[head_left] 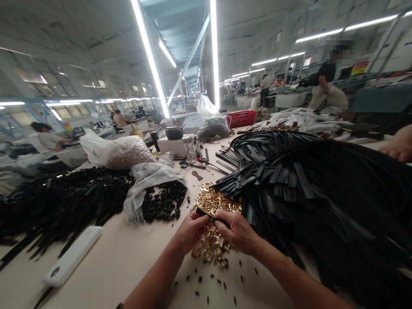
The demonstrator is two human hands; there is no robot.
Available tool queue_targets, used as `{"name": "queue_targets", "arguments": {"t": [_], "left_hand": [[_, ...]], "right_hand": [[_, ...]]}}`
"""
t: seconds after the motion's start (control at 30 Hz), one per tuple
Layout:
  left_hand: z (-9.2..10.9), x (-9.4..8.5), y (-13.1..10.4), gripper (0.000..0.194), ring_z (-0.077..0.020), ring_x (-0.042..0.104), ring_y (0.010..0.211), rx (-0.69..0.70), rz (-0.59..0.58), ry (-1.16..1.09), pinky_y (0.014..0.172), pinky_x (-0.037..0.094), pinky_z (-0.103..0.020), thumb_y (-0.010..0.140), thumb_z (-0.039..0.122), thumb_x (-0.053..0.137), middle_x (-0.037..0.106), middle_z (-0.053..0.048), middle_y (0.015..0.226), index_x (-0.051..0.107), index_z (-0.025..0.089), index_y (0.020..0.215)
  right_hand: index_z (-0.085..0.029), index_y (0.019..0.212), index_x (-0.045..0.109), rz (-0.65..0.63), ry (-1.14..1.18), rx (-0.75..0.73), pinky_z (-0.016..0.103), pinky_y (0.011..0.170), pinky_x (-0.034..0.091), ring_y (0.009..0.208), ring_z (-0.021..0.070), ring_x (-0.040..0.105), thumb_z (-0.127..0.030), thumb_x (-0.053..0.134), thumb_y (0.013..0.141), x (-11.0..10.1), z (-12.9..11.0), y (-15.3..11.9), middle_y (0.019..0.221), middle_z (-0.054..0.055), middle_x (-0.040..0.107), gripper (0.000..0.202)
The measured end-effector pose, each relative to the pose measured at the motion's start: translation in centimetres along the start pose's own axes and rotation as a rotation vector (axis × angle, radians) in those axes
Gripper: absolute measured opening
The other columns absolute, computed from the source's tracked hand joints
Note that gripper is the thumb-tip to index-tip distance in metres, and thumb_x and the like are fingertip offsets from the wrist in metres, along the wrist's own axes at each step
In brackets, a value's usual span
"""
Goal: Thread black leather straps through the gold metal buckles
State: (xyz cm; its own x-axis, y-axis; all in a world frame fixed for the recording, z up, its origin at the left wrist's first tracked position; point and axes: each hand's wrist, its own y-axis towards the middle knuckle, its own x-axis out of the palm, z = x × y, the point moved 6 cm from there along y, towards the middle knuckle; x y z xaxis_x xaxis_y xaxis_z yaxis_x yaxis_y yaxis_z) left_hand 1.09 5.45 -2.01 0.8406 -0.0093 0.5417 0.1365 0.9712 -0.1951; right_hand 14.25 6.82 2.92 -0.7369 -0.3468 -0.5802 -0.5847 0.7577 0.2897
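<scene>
Nearby, gold buckles (215,214) beside black straps (305,189).

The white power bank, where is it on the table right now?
In the head view, the white power bank lies at the table's near left, just below the left heap of black straps and well left of the left hand.

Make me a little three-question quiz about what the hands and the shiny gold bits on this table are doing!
1. True or false: both the left hand and the right hand grip the same narrow black strap.
2. What lies under the hands? A) heap of shiny gold metal buckles B) red plastic basket C) flat white rectangular device
3. Fill in: the clear plastic bag left of the gold heap spills small black ____.

Key: 1 true. 2 A. 3 rings, or loop-shaped pieces; their exact kind is too small to tell.
</scene>
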Motion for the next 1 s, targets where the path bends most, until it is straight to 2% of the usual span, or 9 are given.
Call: {"name": "queue_targets", "arguments": {"t": [0.13,0.3,0.43,0.57,0.67,0.73,0.83,1.0], "left_hand": [[0.1,-0.4,0.2,0.030,-0.0161,0.066,0.068,0.076,0.083,0.101,0.067,0.049,-0.025,0.063,0.026,0.082,0.073,-0.007,0.079,0.071,0.011,0.086],[0.8,-0.4,0.1,0.030,-0.0115,0.060,0.060,0.246,0.177,0.237,0.056,0.045,-0.021,0.060,0.025,0.084,0.069,-0.001,0.071,0.066,0.015,0.082],[1.5,0.2,-0.5,0.027,-0.0097,0.057,0.056,0.323,0.147,0.283,0.055,0.045,-0.021,0.064,0.030,0.081,0.064,0.001,0.065,0.064,0.015,0.078],[1.3,0.6,-0.6,0.034,-0.0122,0.060,0.061,0.240,0.039,0.207,0.058,0.046,-0.023,0.078,0.045,0.067,0.067,-0.005,0.072,0.068,0.012,0.085],[1.1,0.6,-0.6,0.029,-0.0096,0.056,0.056,0.177,0.032,0.187,0.053,0.042,-0.020,0.071,0.039,0.076,0.064,-0.002,0.068,0.066,0.014,0.080],[0.8,0.6,-0.6,0.032,-0.0097,0.057,0.058,0.121,0.010,0.205,0.052,0.040,-0.019,0.065,0.035,0.081,0.066,-0.002,0.077,0.067,0.016,0.087],[0.5,0.8,-0.8,0.040,-0.0121,0.059,0.065,0.032,-0.059,0.279,0.058,0.043,-0.021,0.065,0.035,0.081,0.068,-0.007,0.089,0.069,0.015,0.096],[0.5,0.5,-0.8,0.028,-0.0090,0.054,0.057,0.006,-0.125,0.282,0.055,0.040,-0.020,0.064,0.030,0.082,0.063,-0.002,0.069,0.066,0.014,0.081]], "right_hand": [[-0.018,0.073,0.058,0.020,-0.019,0.050,0.022,0.060,0.033,0.064,0.0119,0.051,-0.027,0.049,0.087,0.5,0.4,0.0,0.068,-0.002,0.058,0.019],[-0.018,0.062,0.050,0.086,-0.078,0.109,0.022,0.055,0.030,0.057,0.0106,0.046,-0.030,0.050,0.086,0.6,1.0,0.0,0.058,-0.004,0.050,0.027],[-0.018,0.060,0.049,0.132,-0.047,0.143,0.022,0.054,0.029,0.056,0.0105,0.044,-0.033,0.050,0.086,-0.2,1.6,0.1,0.057,-0.004,0.048,0.030],[-0.017,0.058,0.048,0.154,0.057,0.142,0.022,0.053,0.029,0.055,0.0100,0.040,-0.035,0.050,0.086,-1.1,1.7,0.2,0.056,-0.004,0.043,0.033],[-0.016,0.059,0.054,0.074,0.154,0.136,0.021,0.052,0.030,0.055,0.0096,0.040,-0.035,0.053,0.084,-0.7,1.3,0.2,0.056,-0.004,0.044,0.031],[-0.015,0.063,0.059,-0.006,0.233,0.126,0.020,0.052,0.031,0.055,0.0092,0.042,-0.034,0.054,0.084,-0.1,1.0,0.1,0.057,-0.004,0.048,0.029],[-0.014,0.068,0.064,-0.085,0.302,0.130,0.019,0.050,0.032,0.054,0.0086,0.042,-0.036,0.056,0.084,0.5,0.9,-0.2,0.058,-0.003,0.051,0.029],[-0.014,0.070,0.065,-0.147,0.345,0.228,0.018,0.046,0.034,0.050,0.0082,0.046,-0.038,0.058,0.083,1.5,2.1,-0.5,0.057,-0.003,0.053,0.029]]}}
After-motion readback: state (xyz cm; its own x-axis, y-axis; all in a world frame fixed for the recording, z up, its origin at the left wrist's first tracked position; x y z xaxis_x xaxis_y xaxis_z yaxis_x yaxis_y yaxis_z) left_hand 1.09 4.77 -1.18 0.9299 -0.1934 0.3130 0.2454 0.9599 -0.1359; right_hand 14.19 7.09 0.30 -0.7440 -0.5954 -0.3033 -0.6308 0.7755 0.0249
